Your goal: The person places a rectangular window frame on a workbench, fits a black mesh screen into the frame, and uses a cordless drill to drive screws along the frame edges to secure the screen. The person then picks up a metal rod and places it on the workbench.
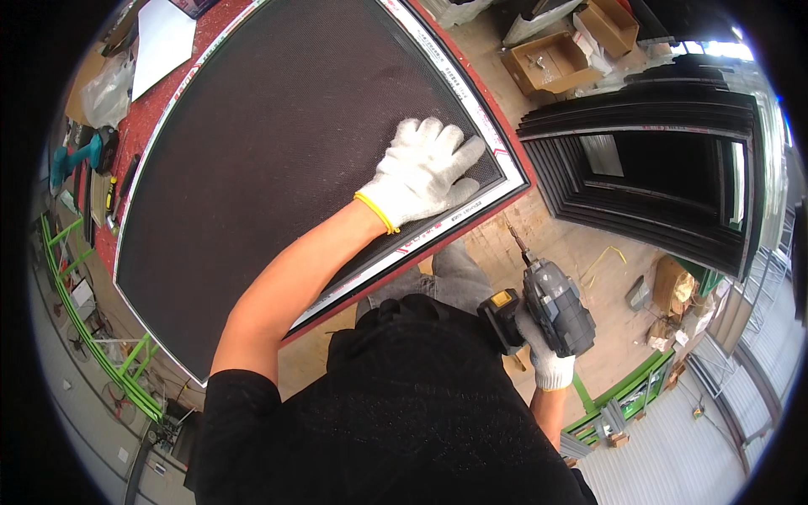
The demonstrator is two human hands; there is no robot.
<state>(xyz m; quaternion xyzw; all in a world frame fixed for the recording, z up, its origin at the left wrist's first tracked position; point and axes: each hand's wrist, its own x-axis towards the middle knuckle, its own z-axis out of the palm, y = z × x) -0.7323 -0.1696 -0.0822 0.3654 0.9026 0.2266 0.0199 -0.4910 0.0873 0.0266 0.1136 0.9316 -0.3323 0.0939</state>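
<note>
A large framed mesh screen (pixel 278 126) lies flat on a red table (pixel 147 139), its frame (pixel 446 71) wrapped in white printed film. My left hand (pixel 421 168), in a white knit glove with a yellow cuff, rests spread and flat on the mesh close to the frame's near right corner. Nothing is held in it. Off the table's right edge, my gloved right hand (pixel 547 358) grips a black and grey cordless drill (pixel 555 307). The drill's bit points up and away, apart from the frame. Most of the right hand's fingers are hidden behind the drill body.
Several dark frames (pixel 648 126) stand stacked to the right. Open cardboard boxes (pixel 551 63) sit on the floor beyond. On the table's left lie a teal power tool (pixel 76 158), a yellow-handled screwdriver (pixel 111 194), a plastic bag (pixel 109 97) and a white sheet (pixel 164 42).
</note>
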